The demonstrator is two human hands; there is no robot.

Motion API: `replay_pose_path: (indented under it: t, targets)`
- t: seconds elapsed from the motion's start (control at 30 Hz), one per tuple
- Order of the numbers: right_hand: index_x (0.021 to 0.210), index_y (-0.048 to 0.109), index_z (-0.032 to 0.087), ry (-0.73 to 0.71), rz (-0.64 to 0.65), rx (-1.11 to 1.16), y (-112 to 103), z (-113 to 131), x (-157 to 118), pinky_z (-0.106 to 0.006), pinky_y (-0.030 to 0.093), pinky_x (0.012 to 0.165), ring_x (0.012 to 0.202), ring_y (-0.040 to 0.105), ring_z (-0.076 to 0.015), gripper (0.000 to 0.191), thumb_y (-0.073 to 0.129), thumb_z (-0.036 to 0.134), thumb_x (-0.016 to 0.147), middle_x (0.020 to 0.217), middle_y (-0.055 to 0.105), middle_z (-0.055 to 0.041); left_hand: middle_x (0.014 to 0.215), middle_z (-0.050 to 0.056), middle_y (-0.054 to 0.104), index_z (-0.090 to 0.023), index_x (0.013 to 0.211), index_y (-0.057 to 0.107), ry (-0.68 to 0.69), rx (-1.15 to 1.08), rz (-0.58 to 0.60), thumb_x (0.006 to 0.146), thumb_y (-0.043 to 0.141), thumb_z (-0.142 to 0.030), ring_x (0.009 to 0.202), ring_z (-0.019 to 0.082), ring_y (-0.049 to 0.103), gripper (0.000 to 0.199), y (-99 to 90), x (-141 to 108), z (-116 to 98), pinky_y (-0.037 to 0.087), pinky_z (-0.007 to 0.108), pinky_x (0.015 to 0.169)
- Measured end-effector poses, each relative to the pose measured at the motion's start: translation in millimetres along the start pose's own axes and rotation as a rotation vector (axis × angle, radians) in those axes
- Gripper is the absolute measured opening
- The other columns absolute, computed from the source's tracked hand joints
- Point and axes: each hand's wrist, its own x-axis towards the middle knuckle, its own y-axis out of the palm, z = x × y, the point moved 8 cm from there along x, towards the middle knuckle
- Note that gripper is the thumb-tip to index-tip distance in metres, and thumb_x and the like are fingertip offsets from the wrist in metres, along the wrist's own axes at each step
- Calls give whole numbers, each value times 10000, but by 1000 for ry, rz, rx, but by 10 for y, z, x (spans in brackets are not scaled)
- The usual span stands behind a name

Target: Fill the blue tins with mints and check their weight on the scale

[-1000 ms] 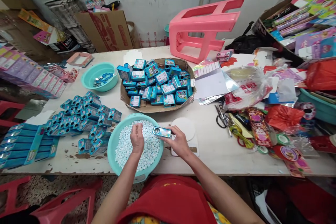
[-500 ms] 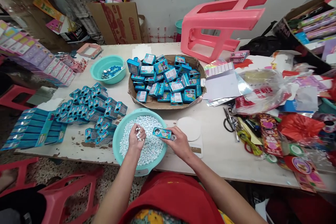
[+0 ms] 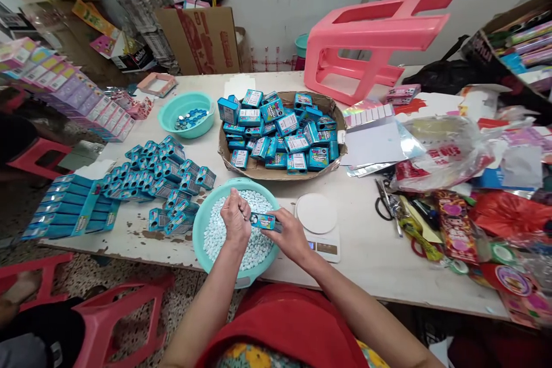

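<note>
Over a turquoise basin [image 3: 199, 253] full of small white candies [image 3: 219, 229], my right hand [image 3: 293, 234] holds a small blue candy box [image 3: 264, 221] with its hole end toward the left. My left hand [image 3: 236, 215] is closed in a fist against that end of the box; the candies it held a moment ago are mostly hidden by the fingers. A white kitchen scale [image 3: 317, 215] stands just right of my right hand. Behind the basin, a cut-down cardboard box [image 3: 280, 173] is heaped with similar blue boxes [image 3: 296, 144].
Several blue boxes with open holes [image 3: 164, 169] stand left of the basin. A smaller turquoise bowl [image 3: 186, 129] holds round blue and silver pieces. A pink stool [image 3: 371, 40] lies on its side at the back. Scissors [image 3: 383, 201] and packaging clutter the right side.
My left hand has moved right to the box's hole end and turned, its fingers closing over the candies. The box stays in my right hand. The view has shifted slightly left.
</note>
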Motion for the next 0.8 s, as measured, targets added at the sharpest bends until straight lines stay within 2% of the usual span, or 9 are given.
replay_pose_path:
  t: [0.13, 0.23, 0.33, 0.37, 0.4, 0.47, 0.6, 0.73, 0.8]
  targets:
    - [1000, 639, 221, 52, -43, 119, -212, -117, -72, -325, 479, 767, 862, 596, -213, 325, 742, 312, 706, 904, 627, -40, 480, -77, 246, -192, 562, 301, -135, 43, 62, 795, 579, -508, 347, 44, 222, 481, -81, 148, 82, 155, 190, 336]
    - [1016, 632, 221, 114, -120, 216, -500, -363, -200, -319, 488, 770, 867, 601, -203, 332, 722, 352, 724, 932, 626, -41, 500, -41, 357, -192, 581, 387, -79, 482, 97, 820, 513, -524, 415, 85, 361, 428, -330, 256, 164, 289, 199, 399]
    - [1022, 620, 217, 211, -259, 208, -812, -791, -355, -334, 494, 769, 869, 604, -209, 348, 707, 381, 728, 945, 626, -46, 734, 36, 597, -193, 679, 573, 28, 993, 219, 753, 626, -392, 771, 191, 571, 219, -566, 263, 382, 446, 272, 659]
    - [1011, 622, 215, 239, -302, 177, -895, -946, -398, -344, 494, 768, 868, 603, -214, 352, 706, 395, 721, 939, 627, -47, 870, 55, 633, -199, 759, 624, 70, 1146, 285, 737, 642, -351, 913, 230, 567, 155, -621, 236, 484, 446, 316, 765]
    - [998, 625, 212, 261, -337, 143, -962, -1092, -430, -354, 493, 770, 868, 602, -220, 358, 706, 411, 712, 934, 629, -50, 996, 71, 633, -203, 858, 650, 119, 1292, 344, 742, 633, -327, 1021, 260, 536, 171, -668, 199, 584, 423, 359, 851]
    - [972, 632, 208, 288, -379, 83, -1043, -1342, -463, -373, 491, 775, 873, 598, -231, 370, 704, 443, 696, 931, 630, -57, 1159, 103, 585, -191, 1051, 629, 239, 1572, 412, 809, 549, -330, 1128, 288, 480, 290, -749, 121, 744, 365, 421, 949]
    - [1007, 625, 212, 314, -381, 58, -1071, -1609, -476, -395, 491, 796, 904, 598, -241, 409, 687, 470, 697, 979, 630, -67, 1206, 128, 553, -174, 1173, 569, 355, 1802, 427, 876, 452, -358, 1127, 293, 476, 368, -839, 28, 887, 383, 427, 933]
    - [1171, 557, 239, 316, -362, 52, -1124, -1637, -576, -433, 445, 922, 1096, 533, -263, 575, 716, 462, 666, 1171, 574, -80, 1166, 115, 568, -195, 1114, 603, 453, 1913, 530, 878, 463, -363, 1073, 290, 492, 322, -781, -38, 917, 419, 397, 858]
    - [1218, 523, 237, 355, -405, 61, -1215, -1684, -701, -436, 451, 922, 1131, 512, -259, 557, 652, 475, 732, 1222, 543, -95, 1070, 109, 598, -194, 1062, 625, 489, 1935, 586, 883, 457, -353, 1008, 278, 513, 292, -741, -72, 924, 424, 383, 827]
